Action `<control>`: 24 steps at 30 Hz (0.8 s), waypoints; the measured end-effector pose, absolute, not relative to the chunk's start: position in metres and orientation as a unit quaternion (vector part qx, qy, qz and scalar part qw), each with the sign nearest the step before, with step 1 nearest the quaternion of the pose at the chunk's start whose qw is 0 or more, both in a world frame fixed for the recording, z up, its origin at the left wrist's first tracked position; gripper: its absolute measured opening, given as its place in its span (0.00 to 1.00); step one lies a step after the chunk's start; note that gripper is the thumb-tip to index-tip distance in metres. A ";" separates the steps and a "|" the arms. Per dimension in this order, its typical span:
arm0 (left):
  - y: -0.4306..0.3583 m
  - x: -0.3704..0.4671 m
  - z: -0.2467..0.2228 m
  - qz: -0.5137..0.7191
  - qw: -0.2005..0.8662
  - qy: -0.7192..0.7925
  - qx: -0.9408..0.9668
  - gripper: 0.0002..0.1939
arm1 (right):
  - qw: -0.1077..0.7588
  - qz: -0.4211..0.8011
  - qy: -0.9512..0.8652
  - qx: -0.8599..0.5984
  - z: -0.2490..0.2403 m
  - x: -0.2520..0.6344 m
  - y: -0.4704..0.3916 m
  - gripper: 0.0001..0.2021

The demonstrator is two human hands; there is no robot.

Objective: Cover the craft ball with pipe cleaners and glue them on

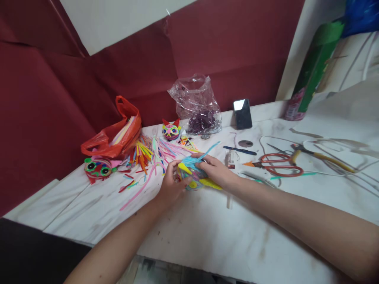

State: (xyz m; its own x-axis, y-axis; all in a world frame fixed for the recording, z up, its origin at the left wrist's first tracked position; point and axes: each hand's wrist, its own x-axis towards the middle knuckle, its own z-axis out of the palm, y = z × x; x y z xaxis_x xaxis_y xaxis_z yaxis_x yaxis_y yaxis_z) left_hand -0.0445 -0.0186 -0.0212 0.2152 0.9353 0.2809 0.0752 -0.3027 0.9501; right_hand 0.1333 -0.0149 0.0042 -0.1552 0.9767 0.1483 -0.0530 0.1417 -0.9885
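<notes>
Between my two hands, just above the table, is a craft animal head (193,184) with yellow ears and blue fuzzy strands on top. My left hand (173,179) grips its left side, thumb across the front. On the other side my right hand (216,170) is closed around the upper part, by the light blue pipe cleaners (189,159); one loose end sticks up to the right. Fingers cover much of the head. Two similar animal heads sit on the table: a red and green one (99,169) at left and a red-horned one (171,130) at the back.
Many loose pipe cleaners (160,152) lie at left by a red plastic bag (127,136). A clear bag (201,118) and a phone (242,116) stand at the back. To the right are a glue gun (251,171), red-handled scissors (281,165) and yellow-handled pliers (331,159).
</notes>
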 end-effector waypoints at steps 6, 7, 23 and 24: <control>-0.016 -0.044 -0.023 0.501 0.445 0.387 0.633 0.27 | 0.576 0.435 -0.513 -0.463 -0.001 0.143 0.000 0.07; -0.016 -0.044 -0.023 0.504 0.448 0.384 0.631 0.27 | 0.576 0.420 -0.518 -0.474 -0.001 0.146 0.001 0.07; -0.017 -0.042 -0.025 0.509 0.444 0.381 0.631 0.29 | 0.355 -0.107 -0.860 -0.350 0.010 0.142 -0.030 0.14; -0.018 -0.041 -0.025 0.507 0.444 0.383 0.631 0.30 | 0.340 -0.119 -0.863 -0.355 0.010 0.141 -0.032 0.14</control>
